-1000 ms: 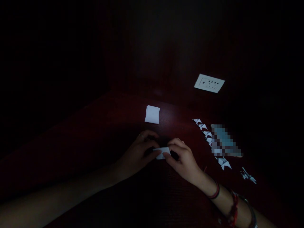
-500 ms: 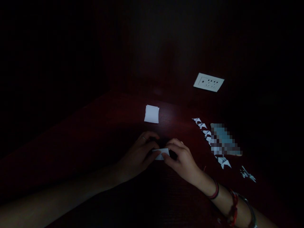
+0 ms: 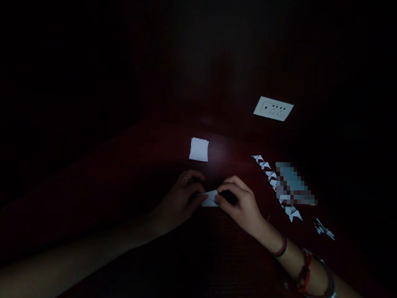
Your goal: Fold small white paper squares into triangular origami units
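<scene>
A small folded piece of white paper [image 3: 210, 199] is held between my two hands, low over the dark red table. My left hand [image 3: 182, 198] pinches its left end between thumb and forefinger; a ring shows on one finger. The right end is gripped by my right hand [image 3: 242, 203], thumb in front and fingers behind. Beyond the hands lies a stack of square white paper sheets [image 3: 199, 150]. To the right, several folded white paper pieces [image 3: 271, 174] with pointed tips form a slanting row.
A blurred-out flat object [image 3: 294, 182], perhaps a phone, lies beside the row. Further right is a small heap of thin pale strips [image 3: 324, 229]. A white socket plate [image 3: 273, 109] is on the back wall. The surroundings are very dark.
My thumbs have moved apart toward the paper's two ends, baring more of its middle. The paper has tilted slightly, its right side higher. Other things lie as before.
</scene>
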`<state>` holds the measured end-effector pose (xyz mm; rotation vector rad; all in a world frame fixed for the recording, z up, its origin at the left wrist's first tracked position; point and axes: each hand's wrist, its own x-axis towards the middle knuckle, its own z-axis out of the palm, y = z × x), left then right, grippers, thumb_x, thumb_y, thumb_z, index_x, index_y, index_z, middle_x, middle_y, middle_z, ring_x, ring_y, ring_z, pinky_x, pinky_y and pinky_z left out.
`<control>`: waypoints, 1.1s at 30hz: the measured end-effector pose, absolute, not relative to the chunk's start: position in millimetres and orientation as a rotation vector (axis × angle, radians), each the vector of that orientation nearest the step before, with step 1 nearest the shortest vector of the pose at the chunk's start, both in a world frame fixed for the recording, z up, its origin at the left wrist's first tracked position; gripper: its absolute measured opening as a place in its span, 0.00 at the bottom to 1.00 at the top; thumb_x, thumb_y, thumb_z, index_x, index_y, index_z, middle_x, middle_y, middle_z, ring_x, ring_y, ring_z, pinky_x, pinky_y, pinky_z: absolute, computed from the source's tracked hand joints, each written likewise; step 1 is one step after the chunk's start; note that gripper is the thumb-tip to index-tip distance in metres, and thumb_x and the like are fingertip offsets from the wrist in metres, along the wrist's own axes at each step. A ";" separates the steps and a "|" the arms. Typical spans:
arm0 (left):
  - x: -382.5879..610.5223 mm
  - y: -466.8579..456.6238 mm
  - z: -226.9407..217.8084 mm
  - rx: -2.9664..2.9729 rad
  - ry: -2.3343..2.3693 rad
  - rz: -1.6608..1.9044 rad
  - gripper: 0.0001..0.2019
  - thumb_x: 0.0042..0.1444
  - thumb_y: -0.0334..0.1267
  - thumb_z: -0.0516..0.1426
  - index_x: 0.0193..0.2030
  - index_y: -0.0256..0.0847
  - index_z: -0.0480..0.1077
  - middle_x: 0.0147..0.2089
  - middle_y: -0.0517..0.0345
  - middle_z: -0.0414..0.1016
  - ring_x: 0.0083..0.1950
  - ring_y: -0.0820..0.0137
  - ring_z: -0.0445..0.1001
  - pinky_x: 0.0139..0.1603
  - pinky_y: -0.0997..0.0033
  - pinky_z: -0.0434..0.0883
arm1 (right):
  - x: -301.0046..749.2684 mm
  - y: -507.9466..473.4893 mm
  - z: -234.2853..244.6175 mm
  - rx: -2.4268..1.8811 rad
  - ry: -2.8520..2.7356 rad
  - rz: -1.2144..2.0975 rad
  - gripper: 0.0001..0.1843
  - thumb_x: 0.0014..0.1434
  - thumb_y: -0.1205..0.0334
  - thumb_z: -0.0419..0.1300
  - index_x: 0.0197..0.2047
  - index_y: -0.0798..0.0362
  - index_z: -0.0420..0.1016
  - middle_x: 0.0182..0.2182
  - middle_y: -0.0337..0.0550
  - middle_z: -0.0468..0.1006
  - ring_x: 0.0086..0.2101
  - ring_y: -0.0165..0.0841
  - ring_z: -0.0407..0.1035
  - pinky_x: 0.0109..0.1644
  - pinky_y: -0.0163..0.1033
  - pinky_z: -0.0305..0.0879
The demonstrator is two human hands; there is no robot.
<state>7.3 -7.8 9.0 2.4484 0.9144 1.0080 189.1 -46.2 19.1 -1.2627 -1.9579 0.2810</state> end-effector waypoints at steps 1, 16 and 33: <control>7.4 -8.6 9.2 2.464 0.903 1.013 0.03 0.55 0.32 0.52 0.31 0.40 0.66 0.47 0.57 0.58 0.50 0.67 0.61 0.47 0.64 0.65 | 188.8 -47.2 19.7 -1.247 -1.960 0.262 0.04 0.52 0.68 0.56 0.33 0.52 0.69 0.32 0.41 0.67 0.35 0.33 0.63 0.39 0.40 0.59; 6.9 -15.0 15.8 2.586 0.827 1.128 0.03 0.55 0.30 0.51 0.35 0.40 0.65 0.51 0.56 0.57 0.54 0.65 0.56 0.53 0.62 0.59 | 184.2 -54.1 24.3 -1.171 -1.997 0.192 0.05 0.54 0.69 0.54 0.33 0.52 0.70 0.31 0.40 0.67 0.34 0.32 0.62 0.39 0.41 0.58; 6.3 -20.3 24.2 2.525 0.830 1.087 0.04 0.57 0.28 0.48 0.36 0.40 0.61 0.52 0.55 0.53 0.56 0.65 0.53 0.53 0.62 0.59 | 181.1 -55.1 27.3 -1.123 -2.044 0.230 0.05 0.50 0.72 0.54 0.29 0.54 0.67 0.29 0.40 0.65 0.33 0.31 0.61 0.39 0.39 0.56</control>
